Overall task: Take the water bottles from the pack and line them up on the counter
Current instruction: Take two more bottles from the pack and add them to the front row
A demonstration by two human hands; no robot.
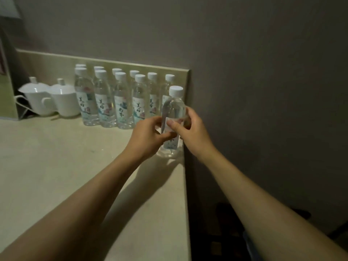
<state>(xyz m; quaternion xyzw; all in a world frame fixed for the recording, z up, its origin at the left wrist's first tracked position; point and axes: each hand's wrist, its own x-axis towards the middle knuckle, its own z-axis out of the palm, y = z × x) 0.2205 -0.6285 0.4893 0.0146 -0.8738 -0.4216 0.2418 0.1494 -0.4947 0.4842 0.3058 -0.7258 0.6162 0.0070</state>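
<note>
Bottle (174,110) stands upright at the counter (56,166) edge, gripped by both hands.

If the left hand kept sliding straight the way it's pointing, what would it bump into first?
The left hand points right, toward the counter's end, and already grips the water bottle that the right hand also holds. So the bottle comes first, then probably the right hand's fingers behind it; depth is unclear.

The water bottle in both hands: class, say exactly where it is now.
In the head view, the held water bottle stands upright at the counter's right edge, between left hand and right hand, in front of the bottle rows.
</note>
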